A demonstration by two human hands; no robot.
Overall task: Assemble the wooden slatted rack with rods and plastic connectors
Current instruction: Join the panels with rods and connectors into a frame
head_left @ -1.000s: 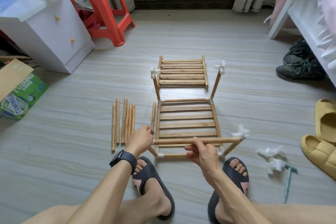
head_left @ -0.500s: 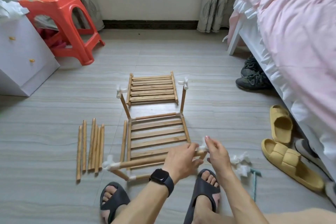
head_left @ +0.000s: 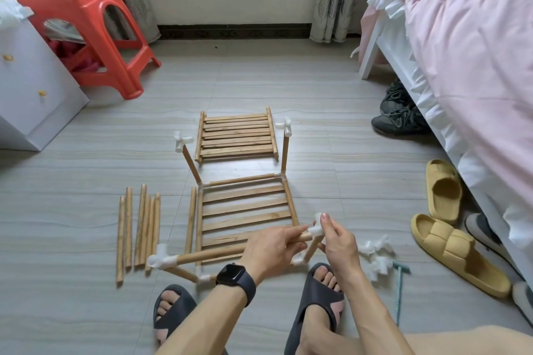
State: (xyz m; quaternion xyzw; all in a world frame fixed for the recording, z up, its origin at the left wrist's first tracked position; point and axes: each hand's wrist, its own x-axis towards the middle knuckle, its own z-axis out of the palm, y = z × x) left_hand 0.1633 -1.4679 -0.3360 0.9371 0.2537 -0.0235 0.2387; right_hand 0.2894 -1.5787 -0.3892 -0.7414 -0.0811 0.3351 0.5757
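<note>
The left hand (head_left: pixel 271 249) is curling its fingers round a round wooden crossbar rod (head_left: pixel 207 254), grasping it near its right end. The right hand (head_left: pixel 339 242) is pinching a white plastic corner connector (head_left: pixel 315 228) between thumb and fingertips, right against that rod end; how far the rod is seated in it I cannot tell. The rod's left end is sitting in a second white plastic three-way connector (head_left: pixel 160 259), low at eight o'clock in the view.

The half-built rack's pale wooden slatted panel (head_left: pixel 245 207) is lying flat on the grey tiled floor (head_left: pixel 86 176), at twelve o'clock from the hands. A spare wooden slatted panel (head_left: pixel 236 135) is lying at twelve o'clock from the first. A row of loose wooden rods (head_left: pixel 138 228) is lying at nine o'clock from the rack, and a heap of spare white plastic connectors (head_left: pixel 375 253) at three o'clock from the right hand. A black wristwatch (head_left: pixel 233 275) is sitting on the left wrist.
</note>
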